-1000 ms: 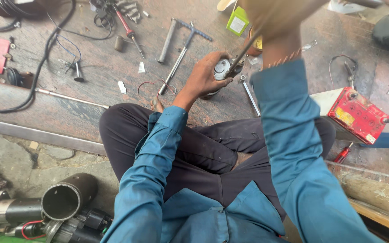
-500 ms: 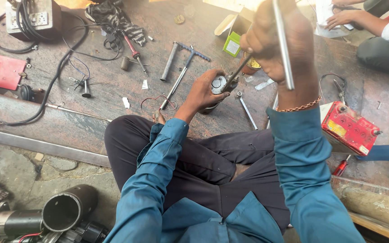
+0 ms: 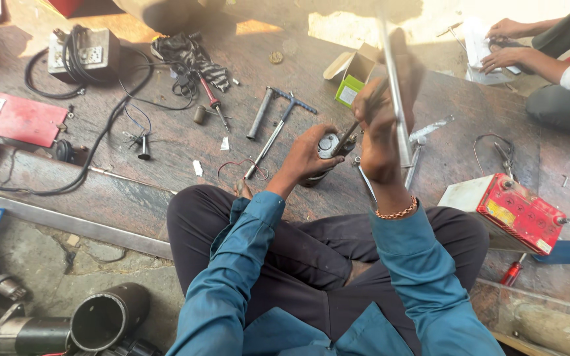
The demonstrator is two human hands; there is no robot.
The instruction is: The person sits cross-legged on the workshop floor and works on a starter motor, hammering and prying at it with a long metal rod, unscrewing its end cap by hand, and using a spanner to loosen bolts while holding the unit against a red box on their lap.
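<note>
I sit cross-legged on the floor. My left hand (image 3: 303,157) is wrapped around a small dark cylindrical motor part (image 3: 324,148) with a silvery top, standing on the stone floor in front of my knees. My right hand (image 3: 379,135), with a bead bracelet at the wrist, is closed on a thin dark tool (image 3: 354,122) whose tip rests on the top of the part. A long silvery metal rod (image 3: 392,72) rises steeply from the same hand, blurred.
A red-topped battery (image 3: 519,212) stands at my right knee. A T-handle wrench (image 3: 278,128), a red-handled screwdriver (image 3: 210,97) and a green-and-white box (image 3: 351,84) lie ahead. A dark tube housing (image 3: 110,318) lies lower left. Another person's hands (image 3: 506,46) work at top right.
My right hand has come down from high near the camera to just above the motor part, bringing the rod and tool. My left hand has stayed on the part.
</note>
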